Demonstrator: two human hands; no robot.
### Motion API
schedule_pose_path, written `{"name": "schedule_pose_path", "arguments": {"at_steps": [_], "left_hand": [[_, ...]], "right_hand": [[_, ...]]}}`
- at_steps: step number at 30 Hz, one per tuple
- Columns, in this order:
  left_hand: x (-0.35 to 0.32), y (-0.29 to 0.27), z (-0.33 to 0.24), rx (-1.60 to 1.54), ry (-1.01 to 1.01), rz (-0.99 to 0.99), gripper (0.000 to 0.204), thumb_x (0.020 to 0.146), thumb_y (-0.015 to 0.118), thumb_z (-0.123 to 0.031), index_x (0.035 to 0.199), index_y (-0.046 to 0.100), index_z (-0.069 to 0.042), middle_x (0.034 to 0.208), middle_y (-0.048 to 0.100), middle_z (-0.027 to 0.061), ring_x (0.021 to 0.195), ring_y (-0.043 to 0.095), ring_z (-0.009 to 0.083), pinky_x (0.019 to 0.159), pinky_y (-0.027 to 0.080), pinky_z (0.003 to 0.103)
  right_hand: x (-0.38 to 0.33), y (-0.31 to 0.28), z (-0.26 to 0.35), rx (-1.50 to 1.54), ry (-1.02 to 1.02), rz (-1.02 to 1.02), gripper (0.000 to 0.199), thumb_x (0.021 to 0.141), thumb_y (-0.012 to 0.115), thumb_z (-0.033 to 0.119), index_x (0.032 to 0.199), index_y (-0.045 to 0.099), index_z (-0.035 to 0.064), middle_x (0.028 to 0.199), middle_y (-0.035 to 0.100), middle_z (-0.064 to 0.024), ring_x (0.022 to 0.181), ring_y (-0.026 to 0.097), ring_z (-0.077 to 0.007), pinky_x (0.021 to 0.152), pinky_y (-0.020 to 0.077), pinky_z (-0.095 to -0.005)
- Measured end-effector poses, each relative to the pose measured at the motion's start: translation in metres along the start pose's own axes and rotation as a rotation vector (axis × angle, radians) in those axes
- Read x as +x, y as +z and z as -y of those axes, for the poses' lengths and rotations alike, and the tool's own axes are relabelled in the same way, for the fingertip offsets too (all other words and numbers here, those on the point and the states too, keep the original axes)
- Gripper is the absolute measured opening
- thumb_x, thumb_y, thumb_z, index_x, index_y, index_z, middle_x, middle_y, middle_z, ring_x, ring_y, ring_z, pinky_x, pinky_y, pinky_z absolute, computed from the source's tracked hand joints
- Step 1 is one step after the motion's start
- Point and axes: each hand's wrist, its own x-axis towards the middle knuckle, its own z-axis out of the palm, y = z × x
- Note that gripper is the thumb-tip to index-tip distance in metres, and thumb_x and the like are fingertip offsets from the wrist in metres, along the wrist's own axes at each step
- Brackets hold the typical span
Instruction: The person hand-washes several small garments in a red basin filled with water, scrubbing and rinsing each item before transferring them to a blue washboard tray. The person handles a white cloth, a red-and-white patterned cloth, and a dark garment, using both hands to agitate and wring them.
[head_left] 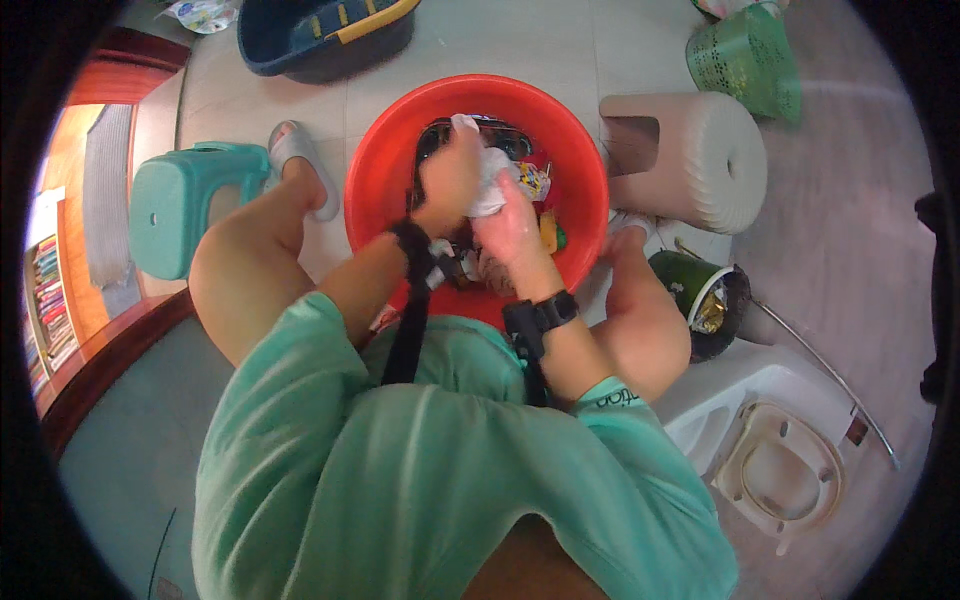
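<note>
"One teal stool [160,215] comes first, near the floor's left edge. What follows?"

"A pale slipper [292,145], just beside the stool. Toward the floor's far edge sits a dark blue tub [290,55] with a yellow part on its rim."

"And the middle?"

"A red basin [372,170]. Inside its rim, the left hand [452,180], rather blurred, is closed on a white cloth [492,182]."

"Where exactly is the cloth?"

"Bunched up over the basin's middle, between both hands. The right hand [508,225] grips it from the near right. Under them lie fabrics [538,182], dark ones toward the basin's left edge, colourful ones toward its right."

"Farther right?"

"A beige stool [690,155], just beside the basin's right edge; then a green bin [680,275]; and a green basket [740,65] toward the floor's far right corner."
</note>
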Motion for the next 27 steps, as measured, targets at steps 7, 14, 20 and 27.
{"name": "schedule_pose_path", "arguments": {"at_steps": [7, 14, 20, 27], "left_hand": [[-0.002, 0.026, 0.011, -0.098, -0.043, -0.063, 0.023, 0.093, 0.047, -0.025, 0.105, 0.052, -0.006, 0.084, 0.064, 0.0254, 0.080, 0.065, 0.0432, 0.065, 0.049, 0.054], [-0.018, 0.038, 0.002, -0.185, 0.209, -0.009, 0.019, 0.090, 0.051, -0.021, 0.103, 0.053, -0.007, 0.084, 0.063, 0.0256, 0.079, 0.063, 0.0448, 0.070, 0.049, 0.054], [-0.006, 0.047, 0.015, -0.049, 0.089, -0.030, 0.023, 0.090, 0.048, -0.024, 0.103, 0.059, -0.008, 0.085, 0.065, 0.0237, 0.081, 0.064, 0.0427, 0.071, 0.050, 0.050], [0.000, 0.037, 0.019, -0.050, 0.078, -0.080, 0.019, 0.092, 0.048, -0.022, 0.095, 0.059, -0.006, 0.077, 0.066, 0.0223, 0.080, 0.067, 0.0381, 0.065, 0.052, 0.051]], "right_hand": [[-0.003, -0.009, 0.001, -0.040, 0.026, -0.102, 0.041, 0.099, 0.047, 0.032, 0.131, 0.049, 0.0079, 0.130, 0.056, -0.0102, 0.116, 0.055, -0.0270, 0.104, 0.0404, -0.0429], [-0.006, -0.013, 0.004, -0.006, 0.101, -0.104, 0.039, 0.100, 0.045, 0.032, 0.129, 0.051, 0.0076, 0.127, 0.058, -0.0088, 0.115, 0.055, -0.0259, 0.102, 0.0421, -0.0418], [-0.003, -0.029, 0.002, 0.058, 0.168, -0.083, 0.044, 0.100, 0.044, 0.034, 0.136, 0.044, 0.0082, 0.134, 0.053, -0.0089, 0.120, 0.051, -0.0252, 0.107, 0.0359, -0.0401], [-0.010, -0.026, -0.001, 0.038, 0.141, -0.004, 0.043, 0.099, 0.047, 0.033, 0.135, 0.044, 0.0096, 0.132, 0.054, -0.0085, 0.122, 0.050, -0.0258, 0.109, 0.0337, -0.0411]]}}
